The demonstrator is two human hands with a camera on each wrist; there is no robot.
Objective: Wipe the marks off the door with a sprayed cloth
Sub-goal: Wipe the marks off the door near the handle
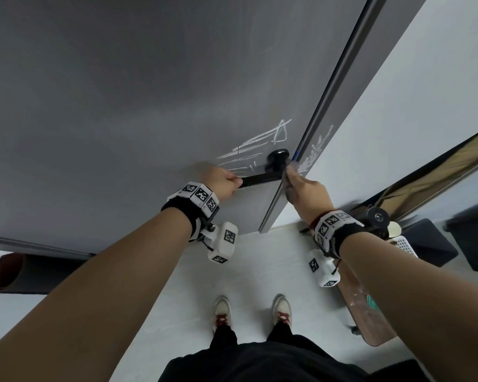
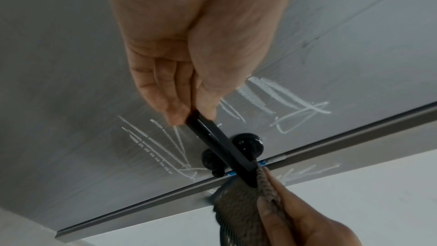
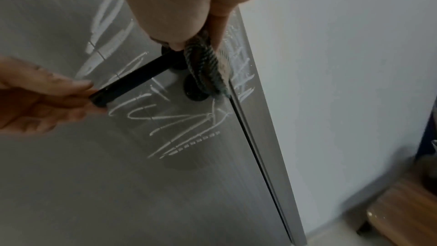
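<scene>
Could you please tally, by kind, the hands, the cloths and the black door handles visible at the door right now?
Hands: 2, the left hand gripping the door handle, the right hand holding the cloth
Cloths: 1, the cloth
Black door handles: 1, the door handle
Total: 4

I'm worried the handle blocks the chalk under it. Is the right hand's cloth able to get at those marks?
Probably yes: the left hand holds the handle by its end, and the cloth in the right hand is beside the marks.
</scene>
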